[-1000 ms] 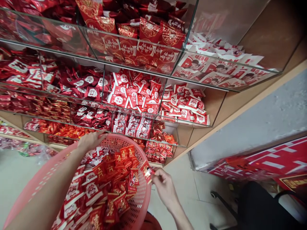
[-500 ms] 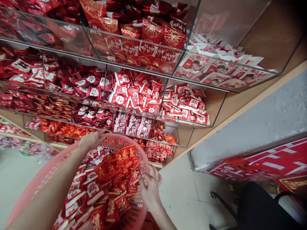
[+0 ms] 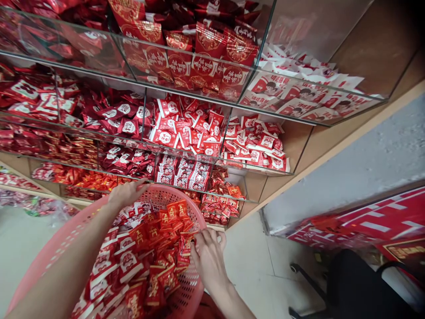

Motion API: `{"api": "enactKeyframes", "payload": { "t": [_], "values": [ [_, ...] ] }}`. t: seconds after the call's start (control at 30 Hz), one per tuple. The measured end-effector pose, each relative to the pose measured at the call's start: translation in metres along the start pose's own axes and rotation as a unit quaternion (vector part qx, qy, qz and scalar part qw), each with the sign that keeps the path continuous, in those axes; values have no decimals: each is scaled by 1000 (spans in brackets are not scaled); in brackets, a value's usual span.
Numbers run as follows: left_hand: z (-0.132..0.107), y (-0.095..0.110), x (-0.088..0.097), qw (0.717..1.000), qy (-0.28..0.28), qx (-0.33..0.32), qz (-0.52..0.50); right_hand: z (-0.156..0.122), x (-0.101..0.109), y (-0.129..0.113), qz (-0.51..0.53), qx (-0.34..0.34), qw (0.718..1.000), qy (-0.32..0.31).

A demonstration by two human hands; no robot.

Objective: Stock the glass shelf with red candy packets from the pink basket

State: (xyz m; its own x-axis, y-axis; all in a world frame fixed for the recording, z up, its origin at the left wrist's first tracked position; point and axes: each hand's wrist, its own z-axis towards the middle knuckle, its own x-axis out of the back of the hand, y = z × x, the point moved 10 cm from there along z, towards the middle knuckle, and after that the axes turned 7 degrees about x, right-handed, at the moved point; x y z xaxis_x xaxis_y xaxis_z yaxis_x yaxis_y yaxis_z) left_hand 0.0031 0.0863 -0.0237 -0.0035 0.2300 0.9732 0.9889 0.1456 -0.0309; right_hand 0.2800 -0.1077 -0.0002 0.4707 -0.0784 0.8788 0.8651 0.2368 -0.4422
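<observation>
A pink plastic basket [image 3: 49, 261] with a perforated wall is heaped with small wrapped packets. Red-and-white packets [image 3: 129, 261] fill its left side, and orange-red packets [image 3: 174, 215] lie toward the right. My left hand [image 3: 124, 195] is closed over the basket's far rim, its forearm crossing above the packets. At the right rim is my right hand [image 3: 209, 254], its fingers curled over the edge and the fingertips beside an orange-red packet [image 3: 186, 243]. The palm side of this hand is hidden.
Ahead stands a wooden shelf unit [image 3: 299, 155] with glass-fronted compartments of red and white packets [image 3: 189, 128]. A black wheeled chair [image 3: 358, 283] is at the lower right, near a grey wall [image 3: 358, 164] and red printed panels [image 3: 381, 217]. Pale floor tiles [image 3: 252, 266] show between.
My right hand has shifted slightly at the right rim, turning so that its back shows more. My left hand stays on the far rim, and the basket has hardly moved.
</observation>
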Motion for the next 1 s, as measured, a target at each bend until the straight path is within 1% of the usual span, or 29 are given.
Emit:
{"api": "enactKeyframes", "payload": {
  "t": [0.1,0.17,0.23,0.33,0.4,0.43,0.5,0.57,0.6,0.63,0.67,0.7,0.73,0.77,0.8,0.83,0.9,0.93,1.0],
  "values": [
    [1,-1,0,1000,-1,1,0,3,-24,-9,-60,10,995,-80],
    [1,-1,0,1000,-2,0,1,4,-41,-12,-104,10,988,-114],
    [0,0,0,1000,-3,-3,1,4,-53,-14,-136,18,983,-119],
    [-1,0,2,1000,-1,0,-1,4,-63,-19,-140,43,982,-122],
    [-3,0,4,1000,1,2,4,3,-62,-21,-129,50,981,-135],
    [-3,0,4,1000,0,1,8,4,-57,-21,-119,49,982,-139],
    [-5,2,5,1000,-2,-4,11,8,-39,-19,-80,42,988,-124],
    [-5,2,5,1000,-5,-8,8,17,-14,-8,-6,31,997,-70],
    [-5,2,5,1000,-5,-8,7,22,-2,4,46,19,998,-32],
    [-5,2,5,1000,-6,-8,7,27,6,22,108,-2,994,10],
    [-5,2,5,1000,-7,-7,8,31,11,48,183,-41,981,55],
    [-4,2,4,1000,-9,-7,10,32,8,80,259,-92,957,94],
    [-4,2,4,1000,-10,-7,12,29,-1,119,329,-178,917,136],
    [-4,2,4,1000,-10,-7,14,19,-18,161,394,-285,856,178],
    [-4,2,5,1000,-11,-7,15,13,-34,191,406,-337,827,192],
    [-4,3,5,1000,-11,-8,15,9,-50,216,413,-372,808,195],
    [-4,3,5,1000,-13,-10,14,-6,-84,257,429,-447,763,184],
    [-4,3,4,1000,-14,-12,13,-13,-100,272,438,-479,741,172],
    [-3,2,2,1000,-17,-14,13,-24,-126,290,456,-524,703,151]
  ]
}}
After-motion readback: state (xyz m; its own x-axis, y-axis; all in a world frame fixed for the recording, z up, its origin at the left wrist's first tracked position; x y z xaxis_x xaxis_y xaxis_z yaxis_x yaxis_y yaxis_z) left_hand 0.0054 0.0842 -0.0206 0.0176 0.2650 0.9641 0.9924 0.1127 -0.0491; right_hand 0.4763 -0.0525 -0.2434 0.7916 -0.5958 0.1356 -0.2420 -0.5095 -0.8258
